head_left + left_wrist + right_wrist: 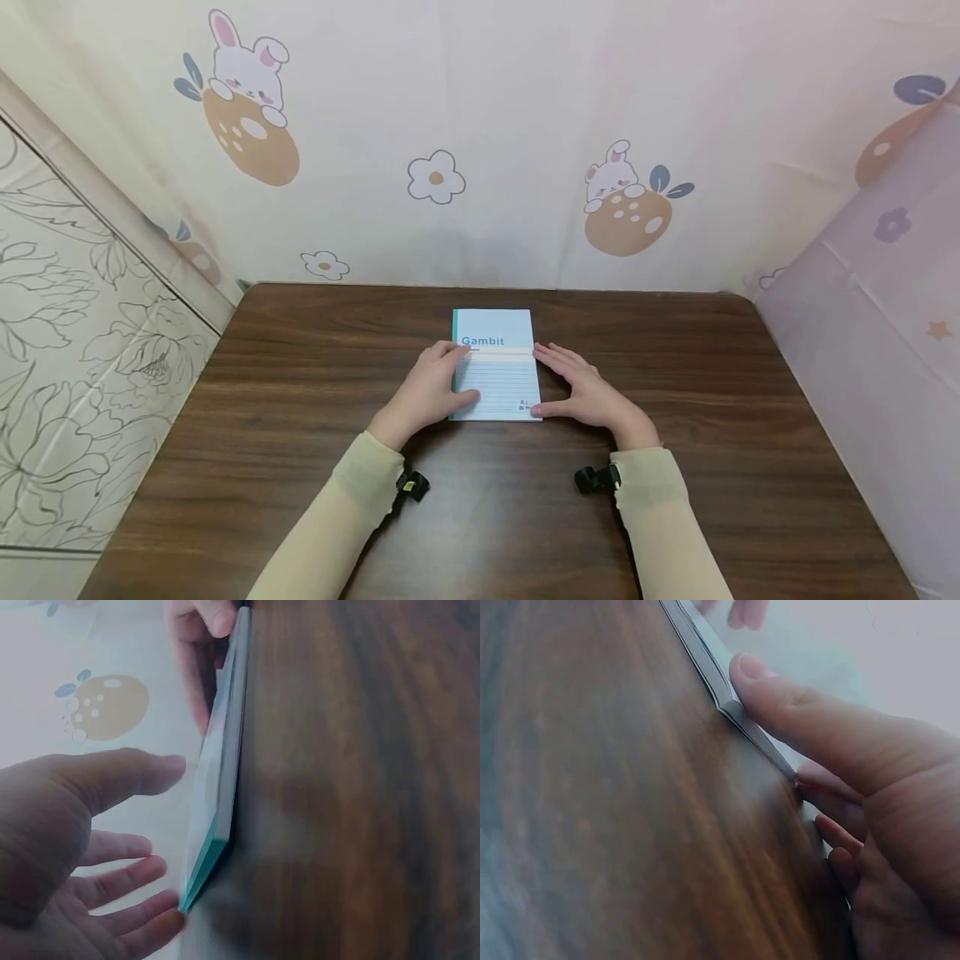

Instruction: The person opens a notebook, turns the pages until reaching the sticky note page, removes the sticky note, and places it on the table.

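A thin notepad (495, 383) with "Gambit" printed on its pale blue, lined cover lies flat on the dark wooden table, its teal spine to the left. My left hand (430, 385) is at the spine side; in the left wrist view its thumb (142, 771) hovers over the cover, while the lower fingertips reach the teal spine (204, 862). On the opposite side, my right hand (588, 392) rests along the notepad's right edge. Its thumb (780, 694) touches the near right corner, and the other fingers lie lightly bent along that edge.
The brown table (300, 500) stretches to both sides and toward me. Behind it hangs a pale curtain (510, 217) printed with rabbits and flowers, and a floral panel (82, 375) stands at the left. Small black cameras (596, 479) are strapped to both wrists.
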Demonstrator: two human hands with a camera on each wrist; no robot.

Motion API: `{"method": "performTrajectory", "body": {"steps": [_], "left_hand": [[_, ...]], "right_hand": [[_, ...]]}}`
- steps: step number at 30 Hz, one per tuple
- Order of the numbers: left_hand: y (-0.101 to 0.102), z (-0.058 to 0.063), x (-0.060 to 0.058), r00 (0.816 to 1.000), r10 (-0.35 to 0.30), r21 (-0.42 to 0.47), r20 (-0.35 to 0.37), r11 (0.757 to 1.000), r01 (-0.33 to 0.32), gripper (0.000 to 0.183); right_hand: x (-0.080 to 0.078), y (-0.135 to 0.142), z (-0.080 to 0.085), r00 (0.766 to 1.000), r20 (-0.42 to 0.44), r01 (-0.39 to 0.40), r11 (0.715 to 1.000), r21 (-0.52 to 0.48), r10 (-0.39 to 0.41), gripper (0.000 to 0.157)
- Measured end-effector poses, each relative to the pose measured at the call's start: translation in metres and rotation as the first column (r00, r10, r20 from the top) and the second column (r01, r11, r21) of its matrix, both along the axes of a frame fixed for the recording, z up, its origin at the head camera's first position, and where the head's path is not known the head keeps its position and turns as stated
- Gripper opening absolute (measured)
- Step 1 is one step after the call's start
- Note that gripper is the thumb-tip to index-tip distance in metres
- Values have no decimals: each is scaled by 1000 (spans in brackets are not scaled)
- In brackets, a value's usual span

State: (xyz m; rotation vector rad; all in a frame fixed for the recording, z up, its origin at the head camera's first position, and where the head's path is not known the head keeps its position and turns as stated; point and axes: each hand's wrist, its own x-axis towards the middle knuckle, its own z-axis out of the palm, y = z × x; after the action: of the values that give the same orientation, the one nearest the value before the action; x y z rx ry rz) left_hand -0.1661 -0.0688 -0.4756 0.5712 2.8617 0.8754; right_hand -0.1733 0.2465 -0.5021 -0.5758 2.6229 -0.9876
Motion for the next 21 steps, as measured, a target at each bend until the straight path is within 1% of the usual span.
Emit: {"method": "performTrajectory", "body": {"steps": [3,7,11,13,15,17,21], "left_hand": [[5,1,3,997,-55,-27,-61,998,53,71],[13,2,7,986,-140,-51,-96,990,135,73],[22,1,13,964,-237,-83,-120,970,228,75],[26,0,15,953,-275,-102,-130,959,263,76],[29,-1,18,945,-301,-125,-132,950,285,77],[32,-1,20,942,-312,-140,-127,945,294,77],[35,-1,22,945,-308,-163,-114,944,288,78]], "right_hand": [[0,0,0,1000,-5,-5,1000,6,5,105],[-1,-1,0,999,-17,-29,1000,0,29,103],[0,-1,1,999,-19,-46,999,-10,45,101],[0,-2,2,999,-21,-47,999,-11,47,100],[0,-2,2,999,-21,-47,999,-10,46,100],[0,-2,2,999,-21,-46,999,-10,45,100],[0,-2,3,999,-12,-33,999,-12,33,102]]}}
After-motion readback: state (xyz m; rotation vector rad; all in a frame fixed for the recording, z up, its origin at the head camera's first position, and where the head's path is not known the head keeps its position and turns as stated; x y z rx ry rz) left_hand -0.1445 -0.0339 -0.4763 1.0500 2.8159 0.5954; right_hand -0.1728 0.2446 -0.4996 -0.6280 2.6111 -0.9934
